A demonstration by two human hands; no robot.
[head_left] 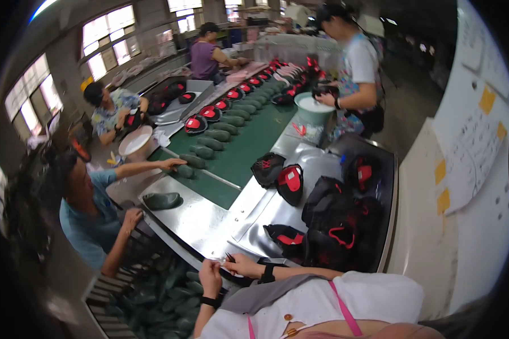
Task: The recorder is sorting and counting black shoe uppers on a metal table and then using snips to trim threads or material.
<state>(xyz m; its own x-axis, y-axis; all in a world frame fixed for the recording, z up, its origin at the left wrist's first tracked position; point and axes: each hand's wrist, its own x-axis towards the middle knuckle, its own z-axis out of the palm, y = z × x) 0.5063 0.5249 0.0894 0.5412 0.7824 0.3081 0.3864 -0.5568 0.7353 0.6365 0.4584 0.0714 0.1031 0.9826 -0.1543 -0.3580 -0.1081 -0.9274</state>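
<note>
At the near edge of the metal table, my left hand is pinched close to my right hand. A small dark pointed thing sticks up from the fingers of my right hand; its kind is too small to make out. Whatever my left fingers hold is hidden. Nearest my right hand lies a black and red shoe upper, with a heap of similar uppers beside it. Farther up the metal sheet rest another black upper and one with a red lining.
A green conveyor belt carries rows of green shoe lasts and shoe uppers. At left, a co-worker in blue reaches toward a last. Below stands a crate of lasts. Another co-worker works beside a basin.
</note>
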